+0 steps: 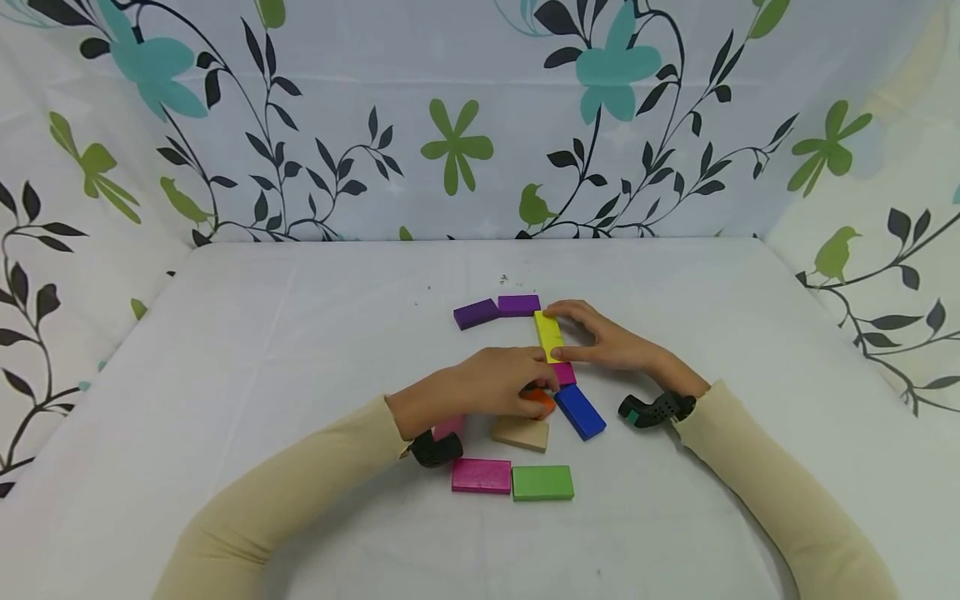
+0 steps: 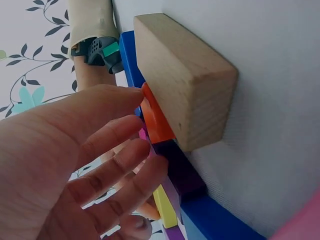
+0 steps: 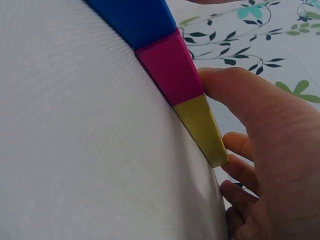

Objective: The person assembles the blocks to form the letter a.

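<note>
My left hand (image 1: 498,382) reaches over the middle of a cluster of coloured wooden blocks. Its thumb and index finger pinch an orange block (image 1: 542,403), which also shows beside the thumb in the left wrist view (image 2: 156,117). With thumb and index finger at opposite ends, my right hand (image 1: 611,340) holds a yellow block (image 1: 548,332) lying on the table. A magenta block (image 1: 564,374) adjoins the yellow one, and a blue block (image 1: 580,412) follows it. In front of the orange block lies a natural wood block (image 1: 521,432). My left hand hides some blocks from the head view.
Two purple blocks (image 1: 519,306) lie end to end at the back. Nearest the front are a pink block (image 1: 481,476) and a green block (image 1: 543,483), side by side. Another pink block (image 1: 448,427) is partly behind the left wrist. A white cloth covers the table (image 1: 337,300).
</note>
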The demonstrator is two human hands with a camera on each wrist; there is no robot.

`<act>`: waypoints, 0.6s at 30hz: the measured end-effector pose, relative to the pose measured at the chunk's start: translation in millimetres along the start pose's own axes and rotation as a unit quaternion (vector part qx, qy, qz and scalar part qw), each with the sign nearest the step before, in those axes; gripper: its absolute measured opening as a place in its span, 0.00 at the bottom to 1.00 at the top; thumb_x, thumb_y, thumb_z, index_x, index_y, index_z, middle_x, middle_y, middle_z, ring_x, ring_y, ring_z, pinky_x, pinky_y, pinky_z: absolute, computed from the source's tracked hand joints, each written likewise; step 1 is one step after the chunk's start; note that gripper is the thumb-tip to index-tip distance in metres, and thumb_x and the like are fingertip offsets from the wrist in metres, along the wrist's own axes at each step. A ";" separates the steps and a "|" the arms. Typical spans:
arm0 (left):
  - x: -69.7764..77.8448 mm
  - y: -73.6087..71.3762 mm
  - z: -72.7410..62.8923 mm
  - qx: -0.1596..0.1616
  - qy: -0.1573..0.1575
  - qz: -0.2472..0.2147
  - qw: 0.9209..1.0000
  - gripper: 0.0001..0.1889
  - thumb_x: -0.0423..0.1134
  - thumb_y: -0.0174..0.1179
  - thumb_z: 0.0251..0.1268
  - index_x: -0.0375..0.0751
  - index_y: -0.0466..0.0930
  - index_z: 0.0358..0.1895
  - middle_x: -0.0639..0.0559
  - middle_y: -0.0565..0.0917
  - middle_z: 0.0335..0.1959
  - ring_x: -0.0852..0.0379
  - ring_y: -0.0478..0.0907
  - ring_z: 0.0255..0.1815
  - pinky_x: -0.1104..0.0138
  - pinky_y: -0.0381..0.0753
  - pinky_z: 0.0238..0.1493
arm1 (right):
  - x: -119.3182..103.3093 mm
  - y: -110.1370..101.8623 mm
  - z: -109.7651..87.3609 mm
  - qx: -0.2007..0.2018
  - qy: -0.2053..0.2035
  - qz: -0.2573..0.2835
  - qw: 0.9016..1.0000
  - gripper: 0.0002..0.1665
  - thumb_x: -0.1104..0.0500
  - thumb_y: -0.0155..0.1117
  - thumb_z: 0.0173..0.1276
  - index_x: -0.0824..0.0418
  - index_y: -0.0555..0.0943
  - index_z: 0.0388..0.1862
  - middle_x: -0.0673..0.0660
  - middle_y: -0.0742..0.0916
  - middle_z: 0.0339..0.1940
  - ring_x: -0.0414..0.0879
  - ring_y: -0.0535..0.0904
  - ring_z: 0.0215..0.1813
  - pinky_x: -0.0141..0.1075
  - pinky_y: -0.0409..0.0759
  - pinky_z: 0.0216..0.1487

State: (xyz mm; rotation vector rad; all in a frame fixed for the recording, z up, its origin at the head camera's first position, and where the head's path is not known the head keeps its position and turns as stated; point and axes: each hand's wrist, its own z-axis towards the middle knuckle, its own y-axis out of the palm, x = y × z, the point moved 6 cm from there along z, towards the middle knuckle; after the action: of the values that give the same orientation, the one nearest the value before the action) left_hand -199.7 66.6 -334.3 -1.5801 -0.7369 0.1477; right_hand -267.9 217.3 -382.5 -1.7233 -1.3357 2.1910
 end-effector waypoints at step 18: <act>-1.6 3.0 -5.0 -0.021 0.039 -0.040 0.998 0.17 0.37 0.63 0.66 0.39 0.80 0.57 0.48 0.77 0.52 0.58 0.72 0.45 0.73 0.73 0.47 | 0.0 -0.1 0.7 0.001 0.005 0.008 1.000 0.38 0.58 0.66 0.67 0.58 0.63 0.73 0.61 0.59 0.76 0.58 0.47 0.78 0.62 0.43 0.73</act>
State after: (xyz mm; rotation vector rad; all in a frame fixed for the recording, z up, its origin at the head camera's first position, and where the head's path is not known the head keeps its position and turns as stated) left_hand -197.3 61.6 -336.8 -1.5843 -0.7466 0.0118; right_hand -268.5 217.0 -382.4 -1.7470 -1.3226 2.1885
